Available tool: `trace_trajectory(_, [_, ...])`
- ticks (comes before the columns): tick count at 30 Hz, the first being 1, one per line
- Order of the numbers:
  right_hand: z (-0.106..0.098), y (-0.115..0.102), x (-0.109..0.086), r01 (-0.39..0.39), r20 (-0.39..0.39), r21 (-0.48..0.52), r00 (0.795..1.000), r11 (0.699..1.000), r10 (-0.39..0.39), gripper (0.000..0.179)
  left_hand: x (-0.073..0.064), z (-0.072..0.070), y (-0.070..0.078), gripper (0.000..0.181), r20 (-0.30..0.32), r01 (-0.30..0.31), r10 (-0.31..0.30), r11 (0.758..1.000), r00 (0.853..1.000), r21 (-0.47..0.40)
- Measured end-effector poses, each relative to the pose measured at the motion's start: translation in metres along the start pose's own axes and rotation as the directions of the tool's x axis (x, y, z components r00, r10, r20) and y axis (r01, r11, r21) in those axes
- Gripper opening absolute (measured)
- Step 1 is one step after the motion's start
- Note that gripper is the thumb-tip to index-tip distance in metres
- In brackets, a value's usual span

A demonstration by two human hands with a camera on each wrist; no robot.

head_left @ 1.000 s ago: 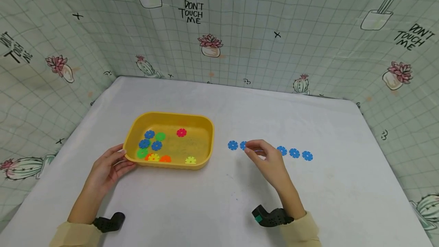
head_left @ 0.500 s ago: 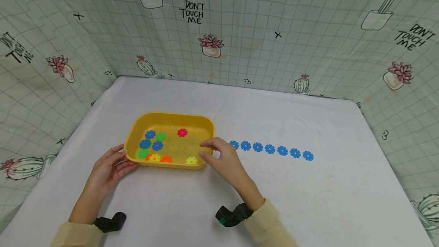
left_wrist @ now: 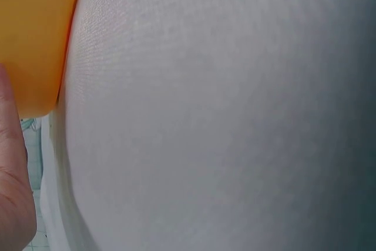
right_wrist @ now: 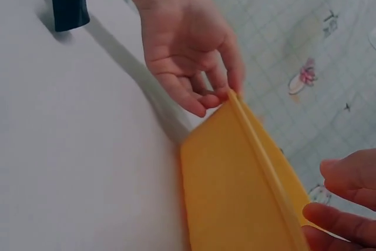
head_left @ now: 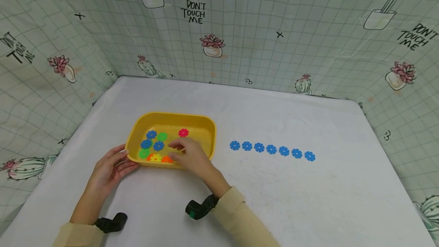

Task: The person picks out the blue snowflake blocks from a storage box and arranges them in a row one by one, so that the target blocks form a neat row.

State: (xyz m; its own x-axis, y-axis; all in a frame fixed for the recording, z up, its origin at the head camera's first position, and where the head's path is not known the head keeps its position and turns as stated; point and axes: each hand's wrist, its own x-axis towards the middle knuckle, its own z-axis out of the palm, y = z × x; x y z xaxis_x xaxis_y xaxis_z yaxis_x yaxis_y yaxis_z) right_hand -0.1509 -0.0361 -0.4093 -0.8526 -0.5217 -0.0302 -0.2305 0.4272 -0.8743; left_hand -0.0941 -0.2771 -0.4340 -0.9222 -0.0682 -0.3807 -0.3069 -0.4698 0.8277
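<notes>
My left hand (head_left: 107, 170) grips the left front corner of a shallow yellow tray (head_left: 171, 114); the right wrist view shows its thumb and fingers (right_wrist: 234, 74) pinching the rim. Over the tray's inside hovers my right hand (head_left: 193, 157), thumb and fingertips apart with nothing between them. Just left of those fingertips lies a blue flower-shaped disc (head_left: 159, 146). More discs in the tray are blue, green (head_left: 162, 136), yellow (head_left: 156, 157), orange (head_left: 167, 159) and pink-red (head_left: 183, 132). Part of the tray's front right is hidden behind my right hand.
To the tray's right, several blue flower-shaped discs (head_left: 271, 149) form a slightly slanting row on the white tablecloth (head_left: 308, 197). A grid-patterned curtain (head_left: 247, 48) with plant drawings hangs behind the table and along its sides. Each wrist carries a black camera mount (head_left: 202, 207).
My right hand has moved left from the row of blue discs to over the tray, uncovering the whole row. My left hand keeps its grip on the tray corner.
</notes>
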Motion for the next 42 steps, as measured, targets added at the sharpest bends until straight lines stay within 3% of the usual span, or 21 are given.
trace_trajectory(14, [0.029, -0.001, 0.042, -0.127, 0.062, 0.082, 0.991, 0.989, 0.122, 0.029, -0.001, 0.0, 0.001, 0.013, -0.007, 0.014, -0.014, 1.0, 1.0, -0.003])
trace_trajectory(23, [0.037, 0.006, 0.064, -0.288, 0.082, 0.134, 0.957, 0.948, 0.279, 0.027, 0.0, 0.001, 0.0, 0.014, -0.017, 0.014, -0.013, 0.999, 1.0, 0.031])
trace_trajectory(35, [0.042, 0.011, 0.076, -0.337, 0.106, 0.05, 0.938, 0.94, 0.331, 0.03, 0.0, -0.001, 0.0, 0.013, 0.001, 0.001, -0.001, 1.0, 1.0, -0.005])
trace_trajectory(42, [0.044, 0.014, 0.082, -0.319, 0.088, -0.035, 0.943, 0.947, 0.321, 0.033, 0.0, 0.0, 0.0, 0.013, 0.004, 0.004, -0.004, 1.0, 1.0, -0.006])
